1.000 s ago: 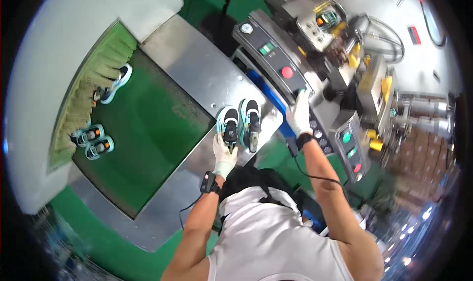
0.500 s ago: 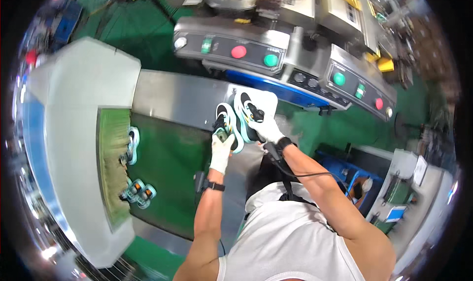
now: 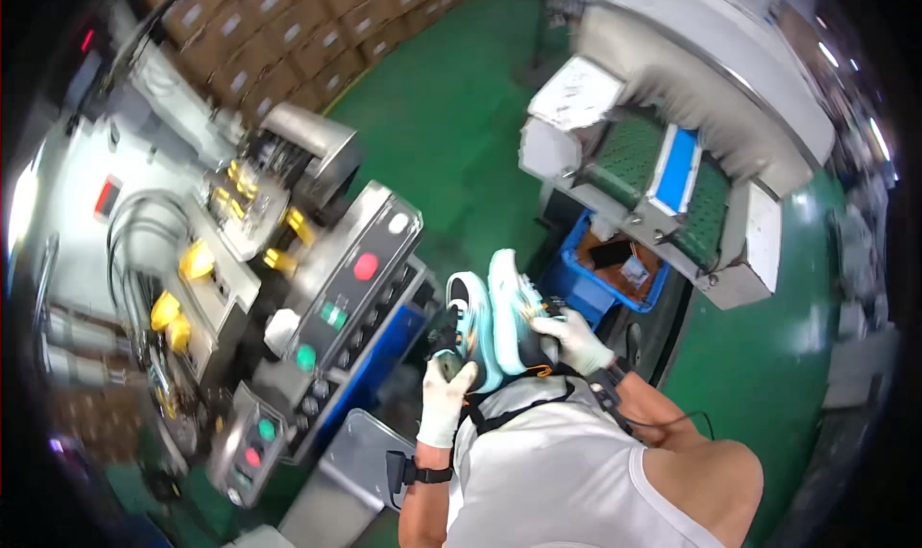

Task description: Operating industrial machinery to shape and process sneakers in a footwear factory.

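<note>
Both my hands wear white gloves. My left hand (image 3: 445, 394) is closed around the heel end of a black sneaker (image 3: 469, 313) with a white and mint-green sole. On its right, a matching sneaker (image 3: 505, 322) is gripped at its side by my right hand (image 3: 573, 342). The two shoes are held close together in front of my torso, soles tilted toward each other and toes pointing away from me. Some of the fingers of each hand are hidden behind the shoes.
To the left stands a machine with a button panel (image 3: 336, 298) and yellow parts. A blue bin (image 3: 595, 284) with small items sits ahead right, beside a machine with green belts (image 3: 629, 154) and a fringed opening. Stacked cartons (image 3: 279, 29) are at the back left.
My body and view have turned to the right, away from the metal ledge and the fringed tunnel with other shoes. Both sneakers have come along in my hands, nearer my torso.
</note>
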The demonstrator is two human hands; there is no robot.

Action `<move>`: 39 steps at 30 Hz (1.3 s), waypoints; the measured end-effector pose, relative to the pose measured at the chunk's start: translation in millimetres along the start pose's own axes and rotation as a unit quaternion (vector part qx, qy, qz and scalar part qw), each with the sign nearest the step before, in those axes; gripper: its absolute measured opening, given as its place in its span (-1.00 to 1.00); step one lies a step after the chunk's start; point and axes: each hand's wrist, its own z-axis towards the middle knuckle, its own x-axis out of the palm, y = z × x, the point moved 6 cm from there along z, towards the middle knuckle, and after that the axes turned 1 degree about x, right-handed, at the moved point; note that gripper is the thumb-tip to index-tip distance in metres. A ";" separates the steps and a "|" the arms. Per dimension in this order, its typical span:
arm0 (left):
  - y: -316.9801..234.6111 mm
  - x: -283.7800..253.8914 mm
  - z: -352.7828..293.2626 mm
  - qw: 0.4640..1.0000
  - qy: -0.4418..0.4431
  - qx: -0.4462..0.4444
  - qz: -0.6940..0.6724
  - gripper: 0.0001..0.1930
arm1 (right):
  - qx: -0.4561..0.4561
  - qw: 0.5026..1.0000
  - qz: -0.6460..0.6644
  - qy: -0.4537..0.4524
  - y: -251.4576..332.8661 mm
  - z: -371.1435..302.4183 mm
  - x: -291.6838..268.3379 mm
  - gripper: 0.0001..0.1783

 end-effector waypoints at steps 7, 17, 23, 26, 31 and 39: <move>-138.6 197.9 100.1 0.945 0.241 0.205 0.076 -0.45 | -0.334 0.835 -0.182 -0.399 202.7 -111.5 -155.4 -0.41; -150.2 442.2 259.6 0.867 0.190 0.422 0.186 -0.28 | -0.157 0.668 -0.358 -0.633 331.5 -23.1 -352.3 -0.34; -120.6 343.3 234.7 0.882 0.223 0.376 0.174 -0.33 | -0.377 0.637 -0.328 -0.588 337.1 -14.9 -247.6 -0.46; -31.3 227.4 179.9 0.939 0.270 0.161 0.139 -0.45 | -0.490 0.707 -0.218 -0.461 291.3 -26.7 -123.0 -0.45; 156.9 -33.9 37.7 0.962 -0.157 -0.071 0.212 -0.54 | -0.148 0.980 -0.132 0.006 97.9 103.9 16.9 -0.52; 370.4 -183.2 -405.3 0.563 -0.779 -0.247 -0.123 -0.59 | 0.341 0.851 -0.345 0.202 -202.0 147.8 90.7 -0.38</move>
